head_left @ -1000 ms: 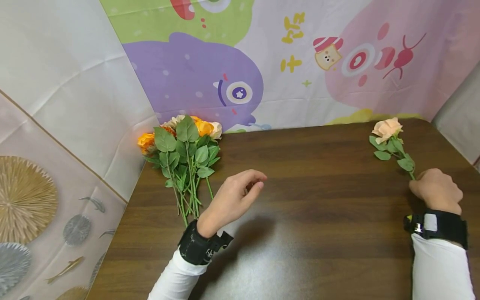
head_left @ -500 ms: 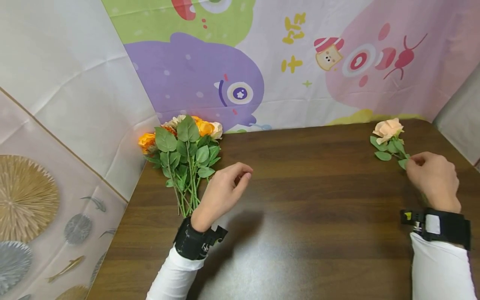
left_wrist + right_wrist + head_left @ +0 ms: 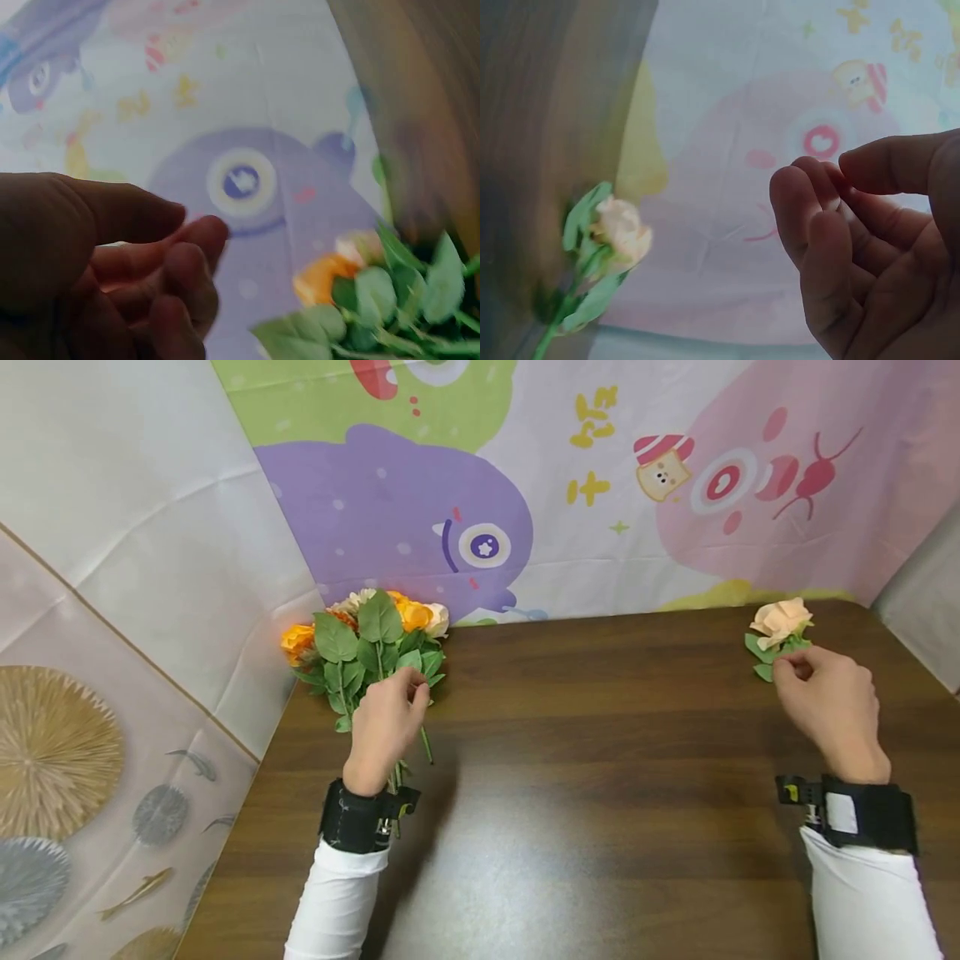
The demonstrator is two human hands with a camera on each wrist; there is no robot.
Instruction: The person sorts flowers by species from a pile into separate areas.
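A bunch of artificial flowers (image 3: 380,618), orange, cream and white with green leaves and stems, lies at the table's left. My left hand (image 3: 386,722) hovers over its stems with fingers loosely curled. In the left wrist view, nothing sits between thumb and fingers, and the flowers are off to the lower right. At the far right lies a single peach rose (image 3: 781,620). Above its stem, which it mostly hides in the head view, is my right hand (image 3: 832,710), also loosely curled. The right wrist view has the rose apart from the fingers (image 3: 793,206), which hold nothing.
Both things lie on a dark brown wooden table (image 3: 585,760). Behind its far edge hangs a cartoon-printed cloth (image 3: 585,543). A pale patterned cloth (image 3: 82,760) hangs along the left side.
My left hand has moved left and slightly up over the bunch of flowers. My right hand has let go of the rose's stem and moved up and left. The flowers stay where they lay.
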